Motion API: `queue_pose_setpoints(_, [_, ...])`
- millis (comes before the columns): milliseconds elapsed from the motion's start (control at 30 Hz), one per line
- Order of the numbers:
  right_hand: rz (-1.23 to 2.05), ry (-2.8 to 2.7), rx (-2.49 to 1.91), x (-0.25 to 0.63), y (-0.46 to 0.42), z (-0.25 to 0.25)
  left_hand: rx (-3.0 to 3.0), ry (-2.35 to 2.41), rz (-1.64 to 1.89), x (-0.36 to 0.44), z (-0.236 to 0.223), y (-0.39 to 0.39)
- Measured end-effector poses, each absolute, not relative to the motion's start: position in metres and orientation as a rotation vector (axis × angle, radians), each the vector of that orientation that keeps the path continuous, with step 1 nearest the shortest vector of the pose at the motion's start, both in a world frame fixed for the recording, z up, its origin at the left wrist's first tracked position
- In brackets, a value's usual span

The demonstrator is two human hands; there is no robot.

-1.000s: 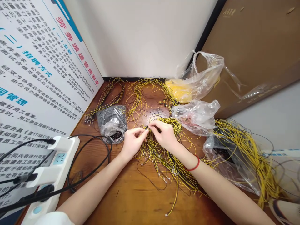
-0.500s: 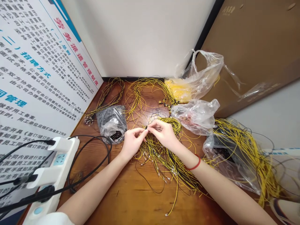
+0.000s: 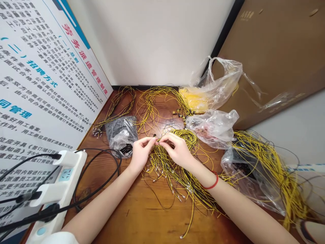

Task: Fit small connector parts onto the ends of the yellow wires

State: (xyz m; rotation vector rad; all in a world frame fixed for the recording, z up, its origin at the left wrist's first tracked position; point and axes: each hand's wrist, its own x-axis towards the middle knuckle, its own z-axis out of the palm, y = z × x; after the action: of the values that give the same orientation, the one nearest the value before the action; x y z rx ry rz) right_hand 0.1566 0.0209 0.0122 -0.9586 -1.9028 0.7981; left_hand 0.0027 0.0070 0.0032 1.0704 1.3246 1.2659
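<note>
My left hand pinches a small black part that pokes up between thumb and forefinger. Close beside it, my right hand has its thumb and forefinger pressed together, almost touching the left fingertips. What the right fingers grip is too small to make out. Beneath both hands spreads a large bundle of thin yellow and black wires, with small pale connectors at many of the ends. One yellow wire trails from it toward the table's front.
Plastic bags of black parts stand at left and right. A clear bag and a bag of yellow pieces lie behind. More yellow wires hang at right. A white power strip with black cables is at left.
My fingertips have drawn slightly apart. The black part, held between both hands before, now shows at the left fingertips. The view has shifted slightly.
</note>
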Motion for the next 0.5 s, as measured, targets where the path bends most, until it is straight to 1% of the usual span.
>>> queue_pose_setpoints(167, [0.703, -1.89, -1.008, 0.1567, 0.0211, 0.0101, 1.145, 1.285, 1.225, 0.0024, 0.0061, 0.0057])
queue_pose_setpoints(500, [0.579, -1.945, -0.966, 0.1525, 0.0178, 0.0079, 1.136, 1.293, 1.235, 0.0033, 0.0038, 0.0052])
